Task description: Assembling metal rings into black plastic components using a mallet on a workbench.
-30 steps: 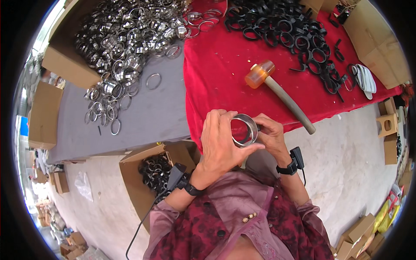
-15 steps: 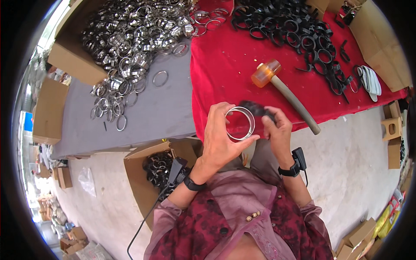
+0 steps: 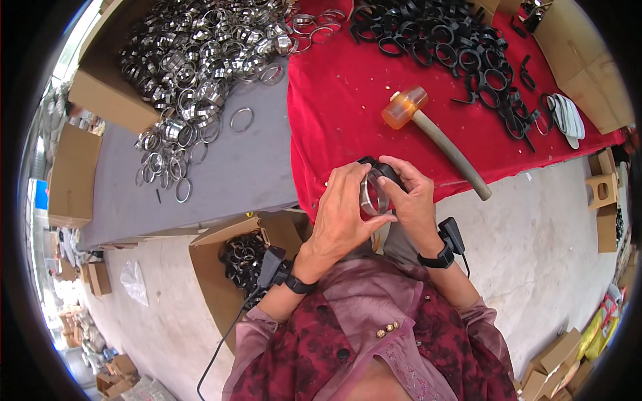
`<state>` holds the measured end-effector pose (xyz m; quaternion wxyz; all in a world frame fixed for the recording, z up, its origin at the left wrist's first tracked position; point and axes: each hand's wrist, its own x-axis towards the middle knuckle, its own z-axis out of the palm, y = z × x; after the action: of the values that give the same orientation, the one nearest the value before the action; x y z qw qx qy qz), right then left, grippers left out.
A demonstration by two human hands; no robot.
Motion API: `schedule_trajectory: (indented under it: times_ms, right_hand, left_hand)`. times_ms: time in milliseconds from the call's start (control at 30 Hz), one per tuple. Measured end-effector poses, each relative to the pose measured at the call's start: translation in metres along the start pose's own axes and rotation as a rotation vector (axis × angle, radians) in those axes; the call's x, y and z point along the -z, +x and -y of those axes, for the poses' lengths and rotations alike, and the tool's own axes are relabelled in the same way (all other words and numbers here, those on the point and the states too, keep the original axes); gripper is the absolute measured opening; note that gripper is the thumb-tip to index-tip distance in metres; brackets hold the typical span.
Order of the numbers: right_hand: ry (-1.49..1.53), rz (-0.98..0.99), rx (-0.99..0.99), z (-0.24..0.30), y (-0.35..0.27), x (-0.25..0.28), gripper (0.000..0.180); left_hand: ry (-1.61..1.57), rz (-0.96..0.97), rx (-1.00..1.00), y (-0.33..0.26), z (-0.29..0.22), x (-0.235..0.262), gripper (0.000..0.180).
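My left hand point(image 3: 340, 208) grips a shiny metal ring point(image 3: 370, 195) over the near edge of the red cloth. A black plastic ring-shaped piece point(image 3: 389, 174) is in my right hand point(image 3: 411, 197), pressed against the metal ring's right side. Fingers of both hands cover parts of the two pieces, so I cannot tell how far they fit together. Beyond my hands lies a mallet with an amber head point(image 3: 405, 107) and a wooden handle point(image 3: 455, 157).
A heap of metal rings point(image 3: 194, 60) covers the grey cloth point(image 3: 234, 174). Black ring pieces point(image 3: 441, 47) lie across the far red cloth point(image 3: 334, 87), with white folded gloves point(image 3: 567, 119) at the right. Below the table edge, a cardboard box point(image 3: 207, 267) holds black ring pieces.
My right hand has come left, bringing the black piece against the metal ring. The metal ring has turned from facing up to a more edge-on tilt.
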<state>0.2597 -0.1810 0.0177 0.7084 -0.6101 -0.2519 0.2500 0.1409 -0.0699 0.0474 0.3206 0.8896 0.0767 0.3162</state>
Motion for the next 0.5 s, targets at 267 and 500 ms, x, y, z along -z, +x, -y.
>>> schedule_trajectory:
  times_ms: [267, 500]
  right_hand:
    - [-0.211, -0.149, 0.151, 0.000, 0.002, -0.001, 0.033]
    - [-0.367, -0.227, 0.333, 0.008, 0.013, 0.007, 0.035]
  left_hand:
    - [0.014, -0.013, 0.218, -0.014, 0.011, -0.002, 0.082]
    - [0.175, -0.146, 0.365, -0.028, 0.069, 0.051, 0.087]
